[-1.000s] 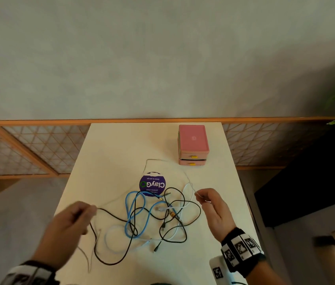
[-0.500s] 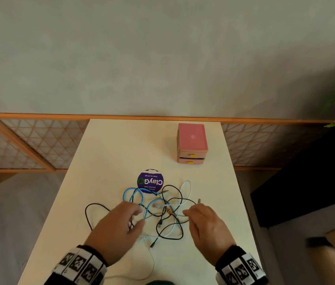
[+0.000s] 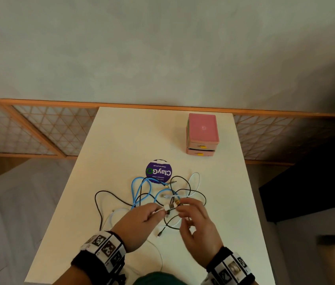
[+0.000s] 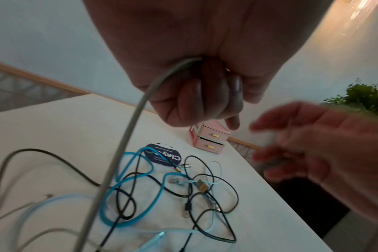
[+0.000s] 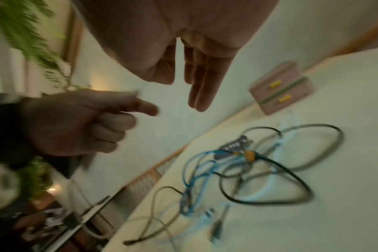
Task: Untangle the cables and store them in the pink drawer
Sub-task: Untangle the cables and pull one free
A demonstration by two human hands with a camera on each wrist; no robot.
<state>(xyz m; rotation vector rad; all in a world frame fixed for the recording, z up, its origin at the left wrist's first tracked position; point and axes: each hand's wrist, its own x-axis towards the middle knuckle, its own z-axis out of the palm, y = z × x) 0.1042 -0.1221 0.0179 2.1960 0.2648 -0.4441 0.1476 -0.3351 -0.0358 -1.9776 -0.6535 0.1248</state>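
Cream table met a grey wall; only the left-wrist view showed the left hand curled around a grey cable, the right hand spread, empty.

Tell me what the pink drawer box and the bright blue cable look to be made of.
Pink drawer box: apparently moulded plastic, matte, with rounded edges and yellow pulls. Bright blue cable: flat, flexible, probably rubbery plastic sheathing, smooth, ending in a gold, metallic-looking plug.

Motion blur is smearing the right hand and the cables; the left hand's fist is hiding the grey cable's end.
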